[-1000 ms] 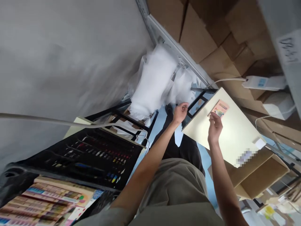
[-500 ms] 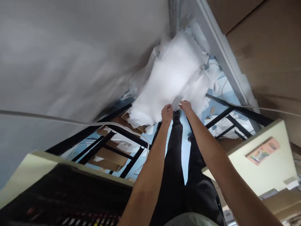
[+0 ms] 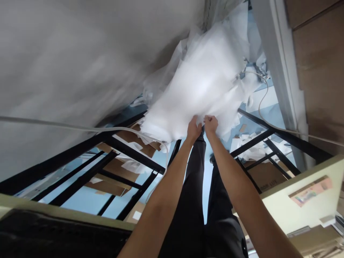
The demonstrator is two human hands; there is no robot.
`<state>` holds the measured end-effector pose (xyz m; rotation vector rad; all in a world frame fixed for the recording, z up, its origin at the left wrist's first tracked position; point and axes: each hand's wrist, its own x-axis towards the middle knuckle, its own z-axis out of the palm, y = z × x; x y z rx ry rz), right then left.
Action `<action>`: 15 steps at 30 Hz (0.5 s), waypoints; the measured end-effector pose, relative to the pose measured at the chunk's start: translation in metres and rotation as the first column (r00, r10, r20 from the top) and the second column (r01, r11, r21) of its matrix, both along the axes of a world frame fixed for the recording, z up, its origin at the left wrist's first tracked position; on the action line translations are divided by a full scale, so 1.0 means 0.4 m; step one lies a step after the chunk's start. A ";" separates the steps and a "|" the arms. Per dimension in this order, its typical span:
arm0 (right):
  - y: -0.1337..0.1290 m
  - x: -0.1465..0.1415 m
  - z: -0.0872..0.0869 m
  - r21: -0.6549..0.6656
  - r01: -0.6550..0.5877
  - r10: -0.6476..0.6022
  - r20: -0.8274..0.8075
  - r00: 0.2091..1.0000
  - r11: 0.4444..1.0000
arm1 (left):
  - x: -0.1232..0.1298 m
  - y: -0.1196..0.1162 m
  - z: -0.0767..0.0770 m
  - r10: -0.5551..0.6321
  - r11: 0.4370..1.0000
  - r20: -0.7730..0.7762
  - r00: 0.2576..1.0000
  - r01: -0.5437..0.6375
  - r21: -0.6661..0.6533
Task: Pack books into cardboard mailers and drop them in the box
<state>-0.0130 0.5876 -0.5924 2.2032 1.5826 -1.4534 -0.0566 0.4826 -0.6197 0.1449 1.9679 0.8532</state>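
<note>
A heap of thin white sheets (image 3: 199, 79), soft like packing foam, lies on the floor in front of my feet. My left hand (image 3: 194, 129) is at the heap's near edge, its fingers bent against the sheet and its thumb to the right. Close beside it, my right hand (image 3: 211, 124) has its fingers curled together on the same edge. Both appear to pinch the white sheet, though blur and the sheet partly hide the fingertips. My dark trouser legs (image 3: 195, 172) stand below the hands.
Black metal frames (image 3: 134, 154) of tables flank me on both sides. A pale tabletop (image 3: 303, 190) with an orange label is at right. A white cable (image 3: 129, 129) crosses the left side. Cardboard boxes (image 3: 319, 79) rise at right; a large white bulk (image 3: 67, 71) fills the left.
My hands have come slightly closer together and remain at the near edge of the heap. The view has shifted, so the frames and tabletops sit farther out to the sides.
</note>
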 end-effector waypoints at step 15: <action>-0.019 0.041 0.690 0.429 0.022 0.103 -0.265 0.959 0.903 | -0.060 0.035 0.311 0.533 0.846 0.012 0.846 -0.533 0.007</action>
